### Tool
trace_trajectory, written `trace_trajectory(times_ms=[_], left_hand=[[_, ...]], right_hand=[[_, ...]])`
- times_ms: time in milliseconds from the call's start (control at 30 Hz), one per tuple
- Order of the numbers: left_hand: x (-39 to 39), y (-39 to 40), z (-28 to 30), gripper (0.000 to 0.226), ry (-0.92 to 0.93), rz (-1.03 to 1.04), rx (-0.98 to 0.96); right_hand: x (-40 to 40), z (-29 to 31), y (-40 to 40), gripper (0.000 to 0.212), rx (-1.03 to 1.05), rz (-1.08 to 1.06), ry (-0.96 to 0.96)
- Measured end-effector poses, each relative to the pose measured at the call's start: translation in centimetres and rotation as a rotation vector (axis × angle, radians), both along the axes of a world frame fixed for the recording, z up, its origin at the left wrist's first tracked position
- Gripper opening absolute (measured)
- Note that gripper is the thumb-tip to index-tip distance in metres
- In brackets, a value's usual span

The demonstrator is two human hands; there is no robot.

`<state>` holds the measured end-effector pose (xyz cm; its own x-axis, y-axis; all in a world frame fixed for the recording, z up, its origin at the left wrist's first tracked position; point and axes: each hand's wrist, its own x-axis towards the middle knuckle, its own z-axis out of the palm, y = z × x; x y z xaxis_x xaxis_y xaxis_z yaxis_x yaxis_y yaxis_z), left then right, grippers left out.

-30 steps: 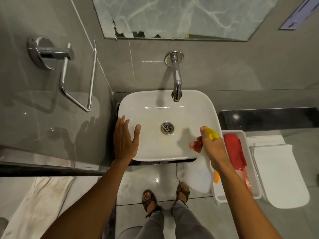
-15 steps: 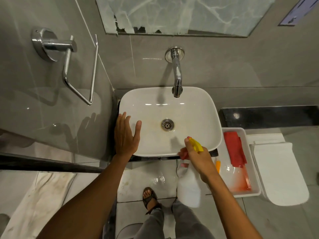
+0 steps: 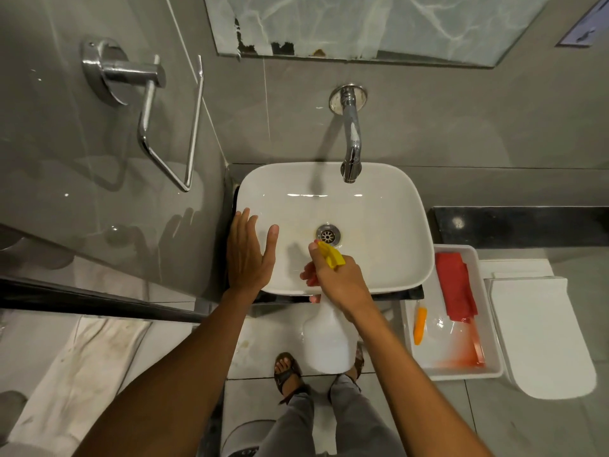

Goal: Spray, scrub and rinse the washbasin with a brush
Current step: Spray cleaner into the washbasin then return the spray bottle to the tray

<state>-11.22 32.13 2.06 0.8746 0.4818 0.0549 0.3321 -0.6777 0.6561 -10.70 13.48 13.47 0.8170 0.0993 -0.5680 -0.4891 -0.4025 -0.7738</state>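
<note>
Overhead, the white washbasin (image 3: 333, 206) sits tight against the grey wall at its left and back, with the chrome tap (image 3: 352, 140) reaching over its back rim. Its right rim is near a white tray (image 3: 487, 324) that holds a red cloth (image 3: 456, 285), and the floor in front is free. The left hand (image 3: 248, 255) lies flat and open on the front left rim, fingers spread. The right hand (image 3: 339, 278) is closed around the neck of a white spray bottle (image 3: 326, 341); its yellow nozzle (image 3: 331, 255) points into the bowl just beside the drain (image 3: 328, 234), and the body hangs below the front rim.
</note>
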Motion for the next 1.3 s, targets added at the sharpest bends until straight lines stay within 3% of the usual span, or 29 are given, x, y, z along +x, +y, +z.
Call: trace_trajectory(times_ms=[133,267,467,700,900,1067,1300], left_hand=[[0.1,0.1,0.1,0.085,0.011,0.008,0.006],[0.1,0.0,0.0,0.083,0.033,0.011,-0.007],[0.1,0.0,0.2,0.084,0.031,0.007,-0.004],[-0.1,-0.2,0.4,0.101,0.005,0.010,-0.003],[-0.1,-0.2,0.3,0.100,0.011,0.007,0.015],[-0.2,-0.3,0.6,0.101,0.031,0.005,0.044],[0.1,-1.0,0.8,0.094,0.049,-0.067,0.206]], right_hand=[[1.3,0.1,0.8,0.061,-0.125,-0.022,-0.067],[2.3,0.2,0.4,0.060,-0.033,-0.037,-0.035],[3.9,-0.1,-1.2,0.045,-0.120,-0.130,-0.177],[5.0,-0.6,-4.2,0.067,-0.106,-0.191,-0.104],[5.1,-0.9,-7.0,0.064,-0.205,-0.201,-0.108],[3.3,-0.9,-10.9,0.058,0.028,-0.231,-0.069],[1.2,-3.1,-21.0,0.053,0.155,-0.381,-0.114]])
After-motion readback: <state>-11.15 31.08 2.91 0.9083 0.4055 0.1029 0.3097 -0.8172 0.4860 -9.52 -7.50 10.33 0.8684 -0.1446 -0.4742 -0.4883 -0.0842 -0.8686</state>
